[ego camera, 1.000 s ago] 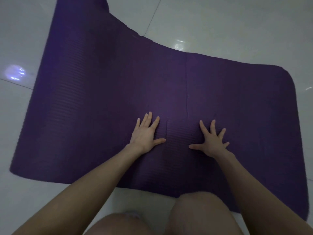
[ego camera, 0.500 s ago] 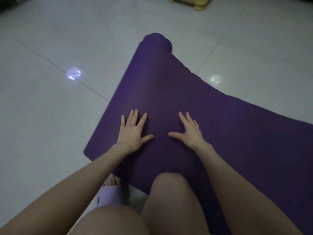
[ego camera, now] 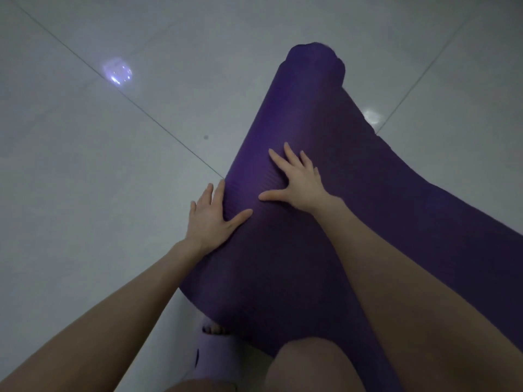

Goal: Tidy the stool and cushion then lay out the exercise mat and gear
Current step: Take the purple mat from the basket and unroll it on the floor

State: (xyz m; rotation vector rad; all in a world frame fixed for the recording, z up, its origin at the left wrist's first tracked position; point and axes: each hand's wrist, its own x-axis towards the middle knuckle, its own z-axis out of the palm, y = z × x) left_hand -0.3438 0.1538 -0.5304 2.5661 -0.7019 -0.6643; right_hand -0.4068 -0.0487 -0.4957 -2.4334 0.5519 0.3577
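Note:
A dark purple ribbed exercise mat (ego camera: 325,250) lies spread on the pale tiled floor, its far end (ego camera: 314,60) curled up in a small hump. My left hand (ego camera: 212,216) lies flat with fingers spread at the mat's left edge, thumb on the mat and fingers partly on the floor. My right hand (ego camera: 297,179) presses flat on the mat's surface, fingers splayed, a little ahead of the left. Neither hand holds anything. The stool, cushion and other gear are out of view.
Glossy white floor tiles (ego camera: 99,165) with dark grout lines surround the mat, with light reflections on them. My knee (ego camera: 311,366) and a foot in a pale slipper (ego camera: 215,355) sit at the mat's near edge.
My view and both hands have shifted left along the mat toward its curled end. The left hand has slid from the mat's surface to its left edge.

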